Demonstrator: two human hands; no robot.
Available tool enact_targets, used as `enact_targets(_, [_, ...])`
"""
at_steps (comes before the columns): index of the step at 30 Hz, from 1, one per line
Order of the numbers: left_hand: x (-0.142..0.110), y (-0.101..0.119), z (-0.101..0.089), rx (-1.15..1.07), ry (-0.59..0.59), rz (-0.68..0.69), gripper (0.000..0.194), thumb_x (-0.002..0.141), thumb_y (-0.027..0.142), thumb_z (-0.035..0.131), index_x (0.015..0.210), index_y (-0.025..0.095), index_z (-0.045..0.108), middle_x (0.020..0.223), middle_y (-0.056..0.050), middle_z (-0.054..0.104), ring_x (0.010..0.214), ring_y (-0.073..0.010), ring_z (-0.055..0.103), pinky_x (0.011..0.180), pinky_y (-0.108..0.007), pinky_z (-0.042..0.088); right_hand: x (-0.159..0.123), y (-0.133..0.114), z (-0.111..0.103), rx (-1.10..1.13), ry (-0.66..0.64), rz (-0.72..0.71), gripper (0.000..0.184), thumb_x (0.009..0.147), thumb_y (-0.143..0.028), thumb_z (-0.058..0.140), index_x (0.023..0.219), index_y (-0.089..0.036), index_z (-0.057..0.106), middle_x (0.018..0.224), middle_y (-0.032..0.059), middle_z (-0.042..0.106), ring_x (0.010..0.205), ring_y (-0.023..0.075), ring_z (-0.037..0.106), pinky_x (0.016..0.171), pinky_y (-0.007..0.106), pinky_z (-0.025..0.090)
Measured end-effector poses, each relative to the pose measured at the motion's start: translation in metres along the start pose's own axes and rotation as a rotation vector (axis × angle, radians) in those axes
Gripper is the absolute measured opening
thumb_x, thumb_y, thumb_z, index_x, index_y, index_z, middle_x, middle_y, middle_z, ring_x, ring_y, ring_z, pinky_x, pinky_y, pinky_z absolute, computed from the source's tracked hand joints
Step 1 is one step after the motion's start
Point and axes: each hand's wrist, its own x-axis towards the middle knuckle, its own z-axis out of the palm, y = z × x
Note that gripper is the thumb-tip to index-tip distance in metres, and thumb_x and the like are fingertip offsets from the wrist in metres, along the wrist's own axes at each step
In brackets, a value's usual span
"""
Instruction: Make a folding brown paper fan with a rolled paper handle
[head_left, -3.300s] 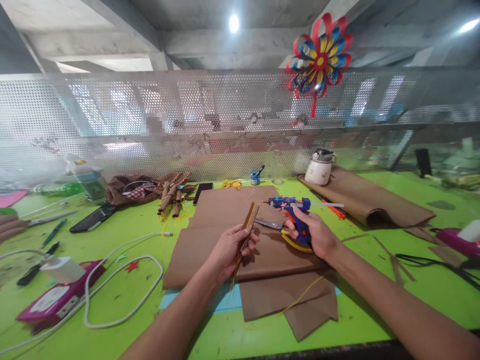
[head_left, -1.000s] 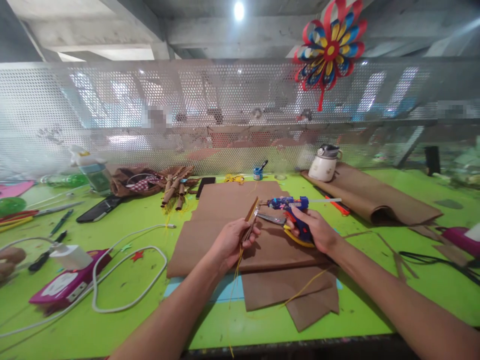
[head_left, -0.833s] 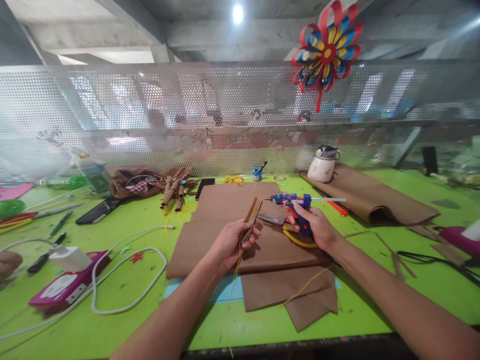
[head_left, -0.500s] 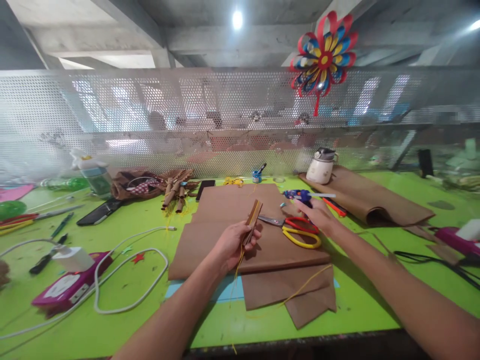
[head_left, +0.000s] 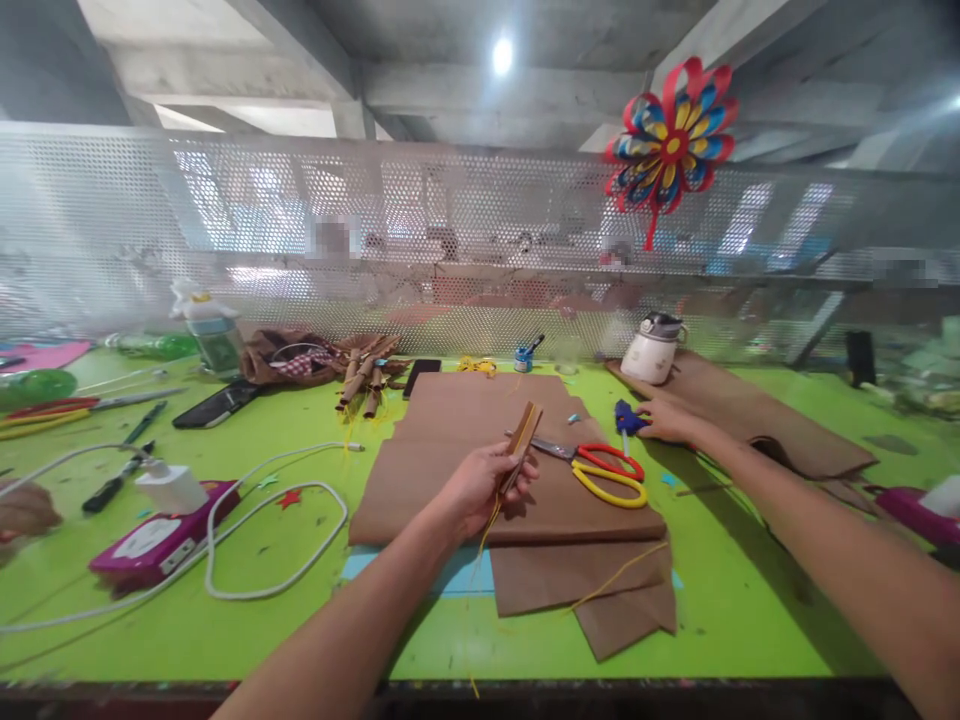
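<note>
If your right hand (head_left: 669, 420) loosens its pinch, the blue plastic glue gun (head_left: 628, 418), centre-right, may topple; your left hand (head_left: 478, 488) grips folded brown paper (head_left: 528, 430).

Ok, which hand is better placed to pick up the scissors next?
Probably the right hand: the scissors lie with handles toward its side, though its fingers are at the blue glue gun. The left hand is occupied, holding brown paper strips.
</note>
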Motion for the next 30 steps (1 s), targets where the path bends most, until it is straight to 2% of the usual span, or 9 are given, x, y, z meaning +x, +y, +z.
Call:
enact_targets(2, [0.000, -0.001, 0.000, 0.021, -0.011, 0.011, 0.009, 0.079, 0.016, 0.052, 0.076, 0.009, 0.059, 0.063, -0.005, 0.057, 0.042, -0.0052, 0.044, 0.039, -0.016, 0.027, -0.005, -0.018, -0.004, 0.065, 0.022, -0.034, 0.015, 0.052, -0.014, 0.073, 0.064, -0.016, 0.065, 0.081, 0.0113, 0.065, 0.088, 0.0279, 0.057, 0.075, 0.036, 0.043])
enact_targets(4, [-0.001, -0.001, 0.001, 0.051, -0.031, 0.008, 0.012, 0.079, 0.017, 0.050, 0.074, 0.010, 0.058, 0.056, -0.003, 0.053, 0.039, -0.0050, 0.040, 0.038, -0.017, 0.025, -0.015, -0.045, 0.000, 0.161, 0.024, -0.087, 0.018, 0.064, -0.021, 0.068, 0.082, -0.015, 0.067, 0.096, 0.0135, 0.065, 0.097, 0.0271, 0.056, 0.080, 0.036, 0.045])
enact_targets(7, [-0.004, 0.001, 0.005, 0.065, -0.035, 0.005, 0.012, 0.078, 0.017, 0.048, 0.075, 0.011, 0.058, 0.050, 0.000, 0.049, 0.036, -0.0051, 0.036, 0.038, -0.018, 0.023, -0.040, -0.092, 0.019, 0.338, -0.073, -0.165, 0.033, 0.082, -0.035, 0.053, 0.108, -0.018, 0.061, 0.100, 0.0096, 0.066, 0.090, 0.0209, 0.061, 0.072, 0.032, 0.051])
enact_targets(10, [-0.007, 0.003, 0.010, 0.092, -0.017, 0.024, 0.012, 0.077, 0.017, 0.047, 0.074, 0.011, 0.057, 0.050, 0.001, 0.048, 0.036, -0.0047, 0.034, 0.038, -0.018, 0.022, -0.066, -0.129, 0.041, 0.581, -0.221, -0.205, 0.045, 0.080, -0.039, 0.058, 0.121, -0.020, 0.052, 0.102, 0.0070, 0.064, 0.089, 0.0188, 0.062, 0.066, 0.028, 0.053])
enact_targets(12, [-0.007, 0.003, 0.011, 0.131, -0.010, 0.039, 0.013, 0.076, 0.019, 0.047, 0.073, 0.011, 0.057, 0.050, 0.002, 0.047, 0.037, -0.0044, 0.034, 0.038, -0.018, 0.021, -0.077, -0.144, 0.051, 0.743, -0.235, -0.131, 0.053, 0.079, -0.041, 0.060, 0.125, -0.019, 0.047, 0.098, 0.0072, 0.061, 0.088, 0.0189, 0.061, 0.062, 0.027, 0.053])
enact_targets(16, [-0.003, -0.001, 0.011, 0.215, 0.022, 0.073, 0.012, 0.074, 0.020, 0.049, 0.075, 0.012, 0.057, 0.050, 0.002, 0.048, 0.039, -0.0052, 0.037, 0.039, -0.018, 0.023, -0.082, -0.158, 0.064, 0.829, -0.131, 0.060, 0.066, 0.076, -0.048, 0.061, 0.130, -0.016, 0.042, 0.089, 0.0057, 0.056, 0.078, 0.0181, 0.059, 0.051, 0.024, 0.050])
enact_targets(20, [0.001, -0.007, 0.010, 0.288, 0.027, 0.090, 0.014, 0.076, 0.026, 0.053, 0.077, 0.013, 0.057, 0.052, 0.002, 0.050, 0.040, -0.0047, 0.036, 0.040, -0.018, 0.023, -0.082, -0.166, 0.071, 0.825, -0.029, 0.107, 0.075, 0.069, -0.047, 0.069, 0.131, -0.017, 0.041, 0.076, 0.0008, 0.055, 0.064, 0.0156, 0.056, 0.047, 0.024, 0.047])
enact_targets(24, [0.000, -0.007, 0.010, 0.288, 0.025, 0.090, 0.018, 0.074, 0.026, 0.057, 0.086, 0.013, 0.059, 0.068, -0.001, 0.057, 0.043, -0.0033, 0.038, 0.041, -0.017, 0.024, -0.083, -0.169, 0.071, 0.833, 0.017, 0.099, 0.068, 0.067, -0.037, 0.070, 0.126, -0.017, 0.046, 0.070, -0.0020, 0.054, 0.056, 0.0130, 0.053, 0.046, 0.024, 0.046])
enact_targets(30, [-0.002, -0.005, 0.012, 0.213, 0.000, 0.064, 0.024, 0.074, 0.023, 0.056, 0.095, 0.012, 0.059, 0.074, -0.003, 0.058, 0.046, -0.0036, 0.040, 0.042, -0.017, 0.025, -0.085, -0.165, 0.067, 0.978, 0.021, 0.085, 0.056, 0.067, -0.033, 0.068, 0.117, -0.014, 0.051, 0.065, -0.0048, 0.050, 0.055, 0.0122, 0.053, 0.047, 0.025, 0.046])
